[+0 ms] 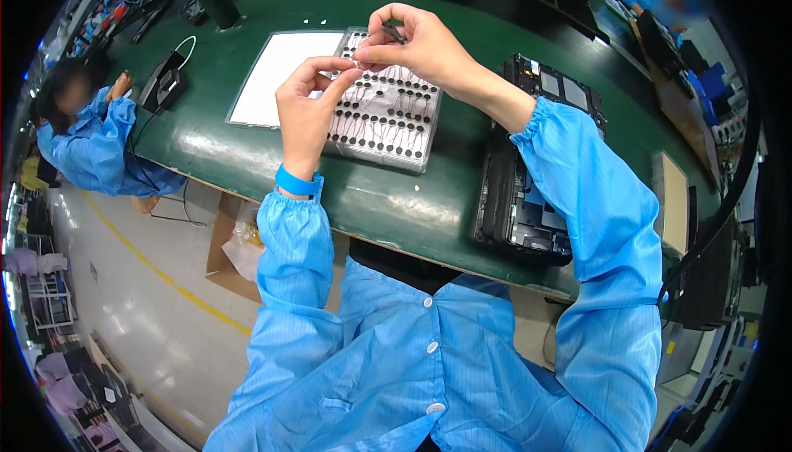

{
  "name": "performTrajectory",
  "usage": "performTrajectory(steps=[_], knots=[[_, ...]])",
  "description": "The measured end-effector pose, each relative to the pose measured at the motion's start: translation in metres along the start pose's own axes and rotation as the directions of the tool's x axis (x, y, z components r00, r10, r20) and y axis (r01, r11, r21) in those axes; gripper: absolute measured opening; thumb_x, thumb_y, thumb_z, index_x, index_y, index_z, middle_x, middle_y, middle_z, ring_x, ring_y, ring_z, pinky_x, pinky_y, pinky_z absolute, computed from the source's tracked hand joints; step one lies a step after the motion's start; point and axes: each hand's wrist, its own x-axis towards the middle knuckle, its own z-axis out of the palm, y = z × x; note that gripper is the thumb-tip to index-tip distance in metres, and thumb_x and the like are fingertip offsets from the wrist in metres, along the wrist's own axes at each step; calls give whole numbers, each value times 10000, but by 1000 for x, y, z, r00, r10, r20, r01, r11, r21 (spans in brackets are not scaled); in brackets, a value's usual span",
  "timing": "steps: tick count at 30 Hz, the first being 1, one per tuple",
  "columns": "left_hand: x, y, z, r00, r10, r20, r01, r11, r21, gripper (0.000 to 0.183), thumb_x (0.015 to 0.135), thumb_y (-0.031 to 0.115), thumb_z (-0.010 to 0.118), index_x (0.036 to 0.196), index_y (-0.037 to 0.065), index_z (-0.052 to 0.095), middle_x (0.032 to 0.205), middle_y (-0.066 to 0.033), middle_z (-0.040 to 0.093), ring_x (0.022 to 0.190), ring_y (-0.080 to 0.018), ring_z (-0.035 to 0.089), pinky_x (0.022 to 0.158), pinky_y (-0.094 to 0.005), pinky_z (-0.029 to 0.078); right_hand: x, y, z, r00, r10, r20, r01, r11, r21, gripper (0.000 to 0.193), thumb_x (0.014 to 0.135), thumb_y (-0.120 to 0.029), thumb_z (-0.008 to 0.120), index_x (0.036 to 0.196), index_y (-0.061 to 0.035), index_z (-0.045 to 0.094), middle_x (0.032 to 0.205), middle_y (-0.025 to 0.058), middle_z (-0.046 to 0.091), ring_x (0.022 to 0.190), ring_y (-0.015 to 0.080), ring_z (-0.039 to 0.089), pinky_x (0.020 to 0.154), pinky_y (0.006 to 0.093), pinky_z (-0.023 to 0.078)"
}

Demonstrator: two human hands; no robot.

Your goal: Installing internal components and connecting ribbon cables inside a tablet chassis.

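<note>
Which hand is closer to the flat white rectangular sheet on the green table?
Left. The bare left hand appears over the right edge of the white sheet; the right hand is farther right, partly above the pale rectangular tray of round black parts.

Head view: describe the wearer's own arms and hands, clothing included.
The left hand and right hand are ungloved. Loose, shiny light-blue sleeves with fine stripes end in gathered cuffs. A brighter blue band circles the left wrist; the right wrist is bare.

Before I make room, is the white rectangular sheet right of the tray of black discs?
No, the white rectangular sheet lies left of the tray of black discs.
</note>
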Motion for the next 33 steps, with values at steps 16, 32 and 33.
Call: performTrajectory(steps=[16, 32, 33], knots=[[-1, 4, 3, 991, 9, 136, -29, 990, 139, 103, 903, 55, 708, 942, -13, 642, 943, -20, 634, 506, -62, 538, 469, -218, 388, -2, 4, 2, 990, 137, -23, -138, 989, -55, 249, 910, -56, 702, 1076, 15, 530, 942, 138, 713, 859, 174, 711, 778, 288, 595], [-1, 19, 4, 992, -48, 120, -5, 913, 408, 169, 871, 177, 741, 1012, 83, 738, 843, -41, 762, 541, -130, 601, 558, -276, 476, 0, -9, -15, 987, 119, -113, -140, 969, -206, 273, 878, -43, 720, 1029, 20, 501, 869, 152, 711, 784, 192, 732, 708, 278, 602], [1, 29, 15, 991, -44, 124, -10, 915, 404, 169, 871, 177, 741, 1012, 83, 738, 843, -41, 762, 541, -130, 601, 558, -276, 476, -3, -10, -18, 990, 111, -93, -128, 969, -210, 270, 878, -41, 719, 1025, 21, 500, 868, 155, 714, 776, 193, 732, 710, 281, 602]])
